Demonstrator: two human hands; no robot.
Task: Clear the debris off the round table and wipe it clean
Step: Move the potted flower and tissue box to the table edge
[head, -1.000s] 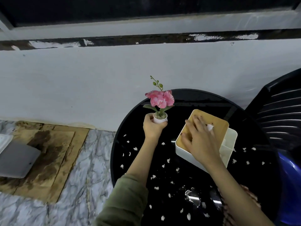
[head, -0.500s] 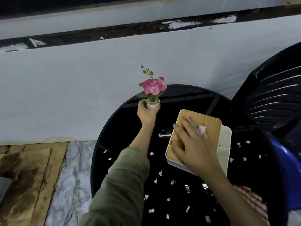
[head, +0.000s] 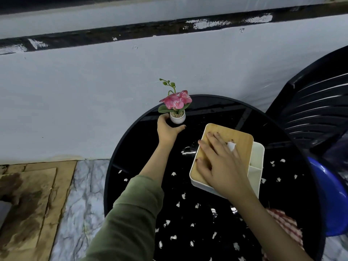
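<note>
A round glossy black table (head: 131,147) is strewn with several small white paper scraps (head: 183,195). My left hand (head: 167,131) grips a small white pot with a pink artificial flower (head: 177,102) at the table's far left edge. Flat on the wooden lid of a white tissue box (head: 256,162) near the table's middle lies my right hand (head: 220,162), fingers spread; a bit of white tissue pokes out beside the fingers. A red checked cloth (head: 284,227) sits at the table's near right edge, partly hidden by my right forearm.
A white wall (head: 94,91) runs right behind the table. A dark slatted plastic chair (head: 316,110) stands at the right, with something blue (head: 331,200) below it. Marble floor (head: 82,194) and stained cardboard (head: 28,204) lie to the left.
My left hand has carried the flower pot away from me to the table's far edge. My right hand stays flat on the tissue box lid. The camera has shifted right.
</note>
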